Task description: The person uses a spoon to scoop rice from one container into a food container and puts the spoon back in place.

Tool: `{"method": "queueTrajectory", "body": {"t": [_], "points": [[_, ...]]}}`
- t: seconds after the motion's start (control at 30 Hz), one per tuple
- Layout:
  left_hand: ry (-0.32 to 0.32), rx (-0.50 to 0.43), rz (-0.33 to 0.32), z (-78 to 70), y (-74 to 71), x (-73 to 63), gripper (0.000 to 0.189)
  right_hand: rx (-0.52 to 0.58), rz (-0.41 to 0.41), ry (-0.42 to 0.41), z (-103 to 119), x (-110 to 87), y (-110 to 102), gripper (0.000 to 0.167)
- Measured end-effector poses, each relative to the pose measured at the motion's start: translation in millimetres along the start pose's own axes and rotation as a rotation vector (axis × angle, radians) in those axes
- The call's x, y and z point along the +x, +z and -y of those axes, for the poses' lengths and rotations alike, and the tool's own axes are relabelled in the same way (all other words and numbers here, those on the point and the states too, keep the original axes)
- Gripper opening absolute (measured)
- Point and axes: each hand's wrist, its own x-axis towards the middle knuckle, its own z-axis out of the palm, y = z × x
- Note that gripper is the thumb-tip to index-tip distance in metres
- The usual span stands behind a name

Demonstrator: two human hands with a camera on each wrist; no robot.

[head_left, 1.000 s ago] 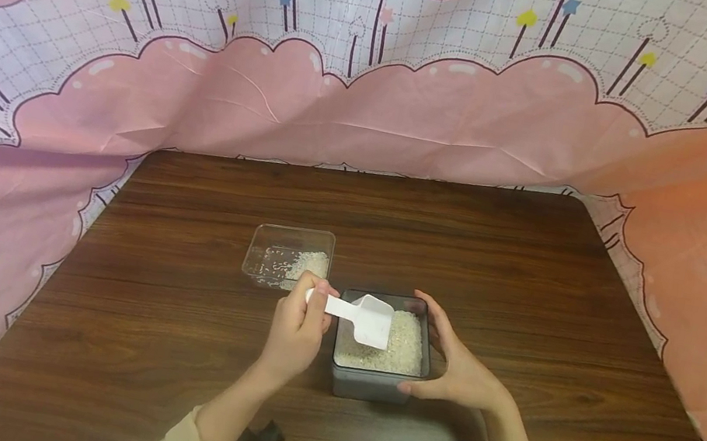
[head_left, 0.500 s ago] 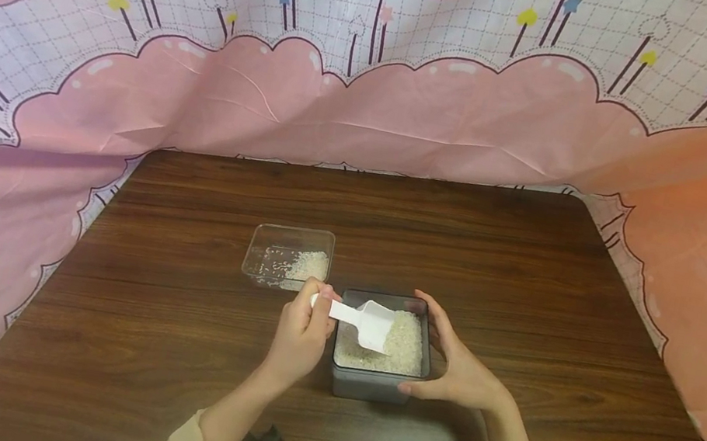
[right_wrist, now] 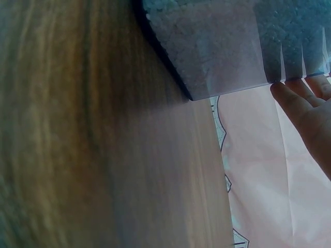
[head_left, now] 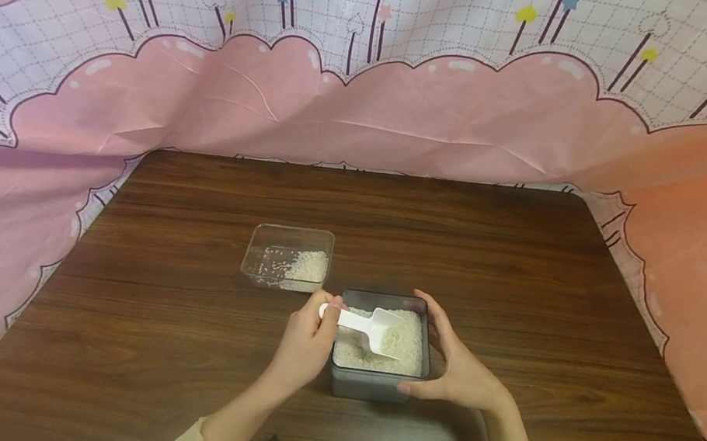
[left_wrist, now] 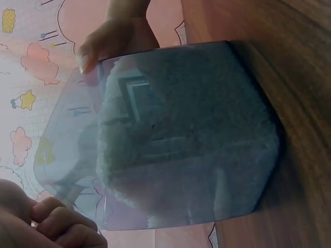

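Note:
My left hand pinches the handle of a white scoop, thumb on top. The scoop's bowl lies low in the rice, tilted, with some grains in it. Smoky see-through walls mark the square container, which holds rice to below its rim. My right hand steadies this container from the right, thumb on the near side and fingers around the far side. In the left wrist view, curled left fingers show beside the rim. Fingertips press the container's wall in the right wrist view.
A shallow clear box with a little rice heaped at its right side stands behind my left hand. Everything rests on a dark wood table. Patterned pink cloth hangs behind it and along both sides.
My left hand has moved to the right and slightly nearer to me, pushing the scoop into the rice, and grains now lie in its bowl. The right hand and container stay put.

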Motion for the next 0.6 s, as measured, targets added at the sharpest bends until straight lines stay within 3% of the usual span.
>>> {"method": "queueTrajectory", "body": {"t": [0.13,0.43,0.6], "points": [[-0.059,-0.055,0.012,-0.4,-0.1,0.0,0.02,-0.001,0.001,-0.004,-0.1,0.2,-0.1,0.119],[-0.25,-0.343,0.07,-3.5,-3.5,0.0,0.026,0.004,-0.007,-0.004,0.2,1.0,-0.3,0.119],[-0.309,-0.412,0.069,-5.3,-3.0,-0.4,0.027,0.002,-0.006,-0.004,0.3,0.9,-0.5,0.119]]}}
